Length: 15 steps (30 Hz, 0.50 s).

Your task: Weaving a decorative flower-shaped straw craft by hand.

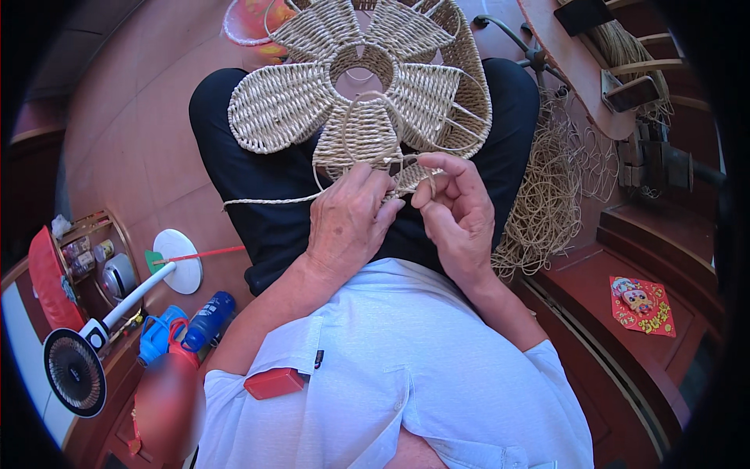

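A flower-shaped piece woven from straw-coloured cord [281,107] rests across my knees, with several petals around a round central ring. My left hand [348,219] is closed on the near end of the lowest woven petal [359,137], thumb and fingers pinching its edge. A twisted length of cord [269,201] trails out leftward from under that hand. Just right of it, my right hand [459,219] has curled fingers closed around a thin strand of the cord, beside the same petal edge. Bare wire outlines show at the petals on the right.
Loose coils of cord [547,187] lie on the floor to my right. A phone [631,94] stands at the wooden table edge [578,78]. On the left are a white fan [76,371], a blue bottle [209,320] and a shelf unit [98,242]. A red decorated sheet [642,306] lies far right.
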Each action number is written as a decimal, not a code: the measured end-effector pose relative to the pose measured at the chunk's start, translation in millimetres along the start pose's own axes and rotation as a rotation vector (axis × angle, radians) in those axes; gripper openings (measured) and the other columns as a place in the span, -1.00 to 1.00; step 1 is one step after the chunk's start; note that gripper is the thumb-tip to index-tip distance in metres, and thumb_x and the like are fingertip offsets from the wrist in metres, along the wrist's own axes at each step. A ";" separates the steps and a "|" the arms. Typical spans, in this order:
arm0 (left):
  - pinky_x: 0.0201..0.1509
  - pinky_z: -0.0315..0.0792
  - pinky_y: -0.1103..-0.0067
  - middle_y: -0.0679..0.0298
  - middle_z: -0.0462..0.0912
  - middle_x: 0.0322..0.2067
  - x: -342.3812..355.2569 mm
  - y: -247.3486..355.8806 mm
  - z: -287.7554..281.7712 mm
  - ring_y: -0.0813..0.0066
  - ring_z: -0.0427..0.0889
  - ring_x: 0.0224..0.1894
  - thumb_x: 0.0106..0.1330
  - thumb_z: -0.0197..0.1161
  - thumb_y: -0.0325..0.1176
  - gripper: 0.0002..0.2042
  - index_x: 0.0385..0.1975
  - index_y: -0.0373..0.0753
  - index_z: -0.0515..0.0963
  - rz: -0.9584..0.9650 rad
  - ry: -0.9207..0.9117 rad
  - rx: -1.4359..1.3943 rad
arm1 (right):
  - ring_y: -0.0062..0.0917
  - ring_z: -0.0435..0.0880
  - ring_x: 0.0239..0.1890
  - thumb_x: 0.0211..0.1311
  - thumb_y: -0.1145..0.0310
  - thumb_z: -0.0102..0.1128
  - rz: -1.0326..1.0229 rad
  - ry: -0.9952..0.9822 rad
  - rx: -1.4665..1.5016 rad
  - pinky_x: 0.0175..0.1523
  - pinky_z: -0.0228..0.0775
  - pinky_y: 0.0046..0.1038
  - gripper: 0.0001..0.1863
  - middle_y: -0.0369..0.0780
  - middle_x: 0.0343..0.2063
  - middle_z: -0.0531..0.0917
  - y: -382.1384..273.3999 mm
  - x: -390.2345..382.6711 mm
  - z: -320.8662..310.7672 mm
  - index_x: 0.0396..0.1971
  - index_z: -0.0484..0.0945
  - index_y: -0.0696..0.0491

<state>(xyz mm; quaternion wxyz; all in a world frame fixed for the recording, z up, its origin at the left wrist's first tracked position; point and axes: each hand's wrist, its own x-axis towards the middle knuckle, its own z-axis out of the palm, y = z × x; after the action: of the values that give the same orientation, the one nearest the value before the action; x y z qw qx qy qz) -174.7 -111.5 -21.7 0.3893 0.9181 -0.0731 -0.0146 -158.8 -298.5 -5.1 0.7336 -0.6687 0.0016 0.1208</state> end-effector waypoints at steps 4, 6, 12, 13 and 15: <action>-0.13 0.59 0.25 0.17 0.60 -0.16 1.9 2.9 8.0 0.09 0.70 -0.16 0.30 0.50 -0.37 -0.78 -0.15 -0.22 0.61 0.126 0.108 0.096 | -0.83 0.53 -0.32 0.37 0.62 0.18 0.012 -0.131 -0.046 -0.17 0.36 -0.69 -0.51 -0.36 -0.31 0.64 -27.0 4.9 -22.7 0.30 0.55 0.17; -0.19 0.59 0.29 0.23 0.57 -0.19 6.4 5.0 14.2 0.18 0.69 -0.20 0.32 0.50 -0.36 -0.79 -0.16 -0.19 0.61 0.254 0.210 0.140 | -0.71 0.63 -0.31 0.35 0.50 0.23 0.115 -0.101 0.103 -0.10 0.48 -0.61 -0.49 -0.33 -0.40 0.64 -50.5 4.4 -33.0 0.30 0.52 0.23; -0.26 0.58 0.38 0.26 0.54 -0.23 8.3 0.9 19.3 0.28 0.68 -0.22 0.35 0.48 -0.37 -0.82 -0.20 -0.19 0.59 0.274 0.168 0.174 | -0.72 0.45 -0.53 0.36 0.62 0.23 0.095 0.233 0.333 -0.39 0.41 -0.60 -0.40 -0.39 -0.48 0.49 -56.8 27.7 -180.7 0.39 0.37 0.14; -0.26 0.58 0.38 0.26 0.54 -0.24 7.8 0.5 19.9 0.28 0.68 -0.22 0.35 0.47 -0.37 -0.82 -0.21 -0.19 0.59 0.275 0.155 0.179 | -0.73 0.41 -0.52 0.35 0.67 0.23 0.120 0.353 0.335 -0.40 0.36 -0.61 -0.39 -0.39 -0.44 0.49 -48.0 33.9 -230.4 0.39 0.37 0.13; -0.26 0.58 0.38 0.26 0.54 -0.24 9.2 3.9 22.0 0.29 0.68 -0.22 0.35 0.47 -0.37 -0.82 -0.21 -0.20 0.58 0.287 0.149 0.181 | -0.77 0.38 -0.50 0.37 0.73 0.25 0.103 0.535 0.314 -0.46 0.25 -0.66 -0.42 -0.36 -0.35 0.53 -20.8 30.8 -384.4 0.36 0.39 0.11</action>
<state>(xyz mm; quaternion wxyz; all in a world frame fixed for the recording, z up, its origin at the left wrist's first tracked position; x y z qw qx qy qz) -167.9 -131.2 -34.0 0.3077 0.9280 -0.1753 0.1159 -64.0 -671.9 -30.4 0.7944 -0.5542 0.2473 -0.0241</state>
